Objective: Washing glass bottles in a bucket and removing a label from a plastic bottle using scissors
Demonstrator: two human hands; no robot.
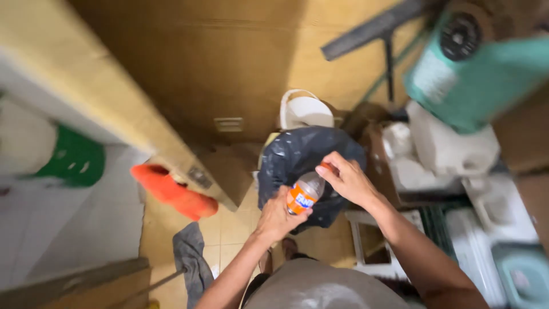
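gripping a plastic bottle [305, 193] with orange label, the left hand [278, 216] is clenching around its lower body. right hand [347, 180] fingers are pinching the orange cap [326, 167]. bottle is hovering tilted over a black bin bag [306, 154], white bucket [305, 110] sitting just behind.

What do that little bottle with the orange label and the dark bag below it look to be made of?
The bottle looks like clear thin plastic: you can see through its upper part, and a glossy orange label wraps the lower part. The left hand grips its body; the right hand is at its orange cap. The bag seems thin black plastic film, crinkled with shiny highlights.
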